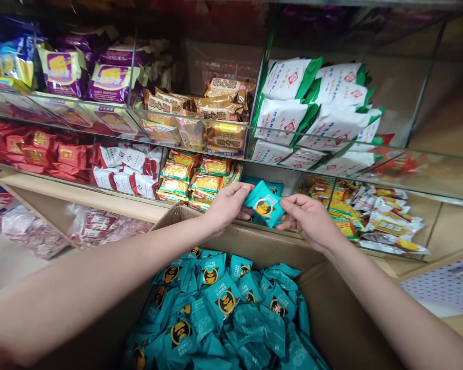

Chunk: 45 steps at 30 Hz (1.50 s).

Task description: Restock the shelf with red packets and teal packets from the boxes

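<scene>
A small teal snack packet [265, 204] with a yellow and black round emblem is stretched between my two hands in front of the lower shelf. My left hand [231, 204] pinches its left end, and my right hand [306, 218] grips its right end. Behind it, more teal packets [269, 186] lie in a lower shelf compartment, partly covered by my hands. Below my arms stands an open cardboard box [343, 308] holding a heap of matching teal packets [226, 300].
Glass dividers split the shelves. Purple biscuit packs [111, 77], brown packs [224, 110] and white-green packs [283, 121] fill the upper row. Red packs [71, 156], orange packs [208, 177] and small white packs [393, 221] sit below. A glass lip [424, 164] runs above the lower compartments.
</scene>
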Each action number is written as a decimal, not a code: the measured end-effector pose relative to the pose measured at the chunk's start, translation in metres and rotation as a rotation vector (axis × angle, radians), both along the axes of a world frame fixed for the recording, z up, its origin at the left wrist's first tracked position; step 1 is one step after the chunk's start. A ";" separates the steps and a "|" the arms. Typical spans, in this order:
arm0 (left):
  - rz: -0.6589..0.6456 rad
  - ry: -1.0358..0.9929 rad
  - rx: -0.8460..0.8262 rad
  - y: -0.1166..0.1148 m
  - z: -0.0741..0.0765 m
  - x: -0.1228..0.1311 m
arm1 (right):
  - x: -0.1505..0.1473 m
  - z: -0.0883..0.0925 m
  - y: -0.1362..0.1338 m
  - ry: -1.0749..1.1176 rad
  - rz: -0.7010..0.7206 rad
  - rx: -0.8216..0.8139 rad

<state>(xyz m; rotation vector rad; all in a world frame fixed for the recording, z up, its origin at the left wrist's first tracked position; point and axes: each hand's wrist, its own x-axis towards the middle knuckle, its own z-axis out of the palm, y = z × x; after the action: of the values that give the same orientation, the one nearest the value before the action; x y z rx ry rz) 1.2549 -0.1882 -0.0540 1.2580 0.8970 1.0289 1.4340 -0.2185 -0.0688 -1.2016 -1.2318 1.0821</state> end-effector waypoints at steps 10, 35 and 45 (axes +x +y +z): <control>-0.121 0.393 0.310 0.019 -0.014 -0.012 | 0.025 0.000 0.101 -1.199 -0.395 -0.137; -0.180 0.494 0.437 0.018 -0.016 -0.016 | 0.021 -0.020 0.123 -1.244 -0.409 -0.373; -0.187 0.519 0.466 0.019 -0.016 -0.017 | 0.005 -0.016 0.062 -1.047 0.015 -0.463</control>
<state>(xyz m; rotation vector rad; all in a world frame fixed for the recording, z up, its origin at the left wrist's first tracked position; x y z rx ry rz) 1.2374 -0.1696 -0.0702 2.0235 0.9280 0.7939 1.4390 -0.1570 -0.0848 -2.2759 -1.7955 0.7444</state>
